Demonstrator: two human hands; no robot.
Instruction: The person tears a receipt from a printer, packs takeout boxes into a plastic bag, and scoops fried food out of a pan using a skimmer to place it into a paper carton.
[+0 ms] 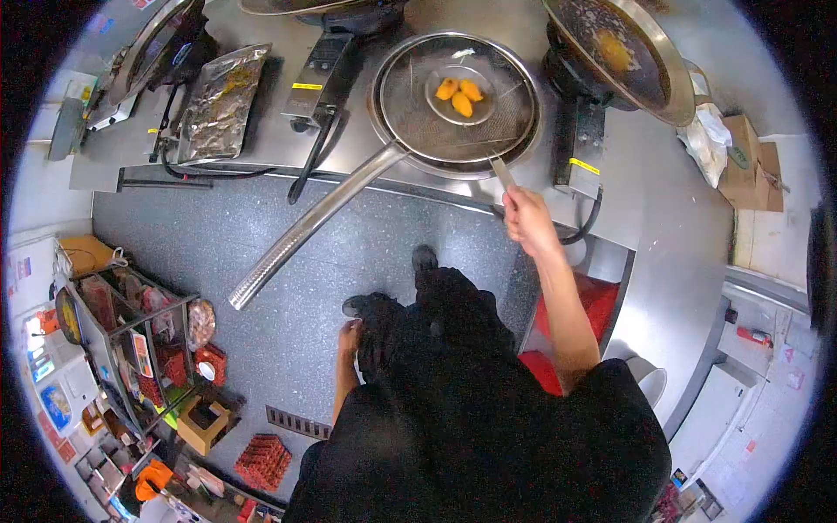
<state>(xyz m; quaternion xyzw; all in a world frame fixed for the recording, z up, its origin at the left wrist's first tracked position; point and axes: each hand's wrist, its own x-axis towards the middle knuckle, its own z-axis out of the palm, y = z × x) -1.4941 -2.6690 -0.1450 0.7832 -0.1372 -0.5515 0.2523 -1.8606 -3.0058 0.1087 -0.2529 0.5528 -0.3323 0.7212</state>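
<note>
My right hand (530, 218) is closed around the flat metal handle of what look like tongs (503, 172). Their thin tips reach over the near right rim of a large round mesh strainer (410, 118). Three yellow-orange fried pieces (461, 105) lie together in the middle of the strainer. It rests on a wide round metal vessel on the steel counter, its long handle (318, 225) sticking out over the floor to the left. Down beside my left leg hangs my left hand (350, 337), touching or close to the dark trousers; its fingers are mostly hidden.
A pan of dark oil (617, 50) with yellow food sits on a burner at the right. Burner controls (312, 83) and a foil-covered tray (222, 105) are left of the strainer. A loaded rack (131, 340) and red crate (262, 462) stand on the left.
</note>
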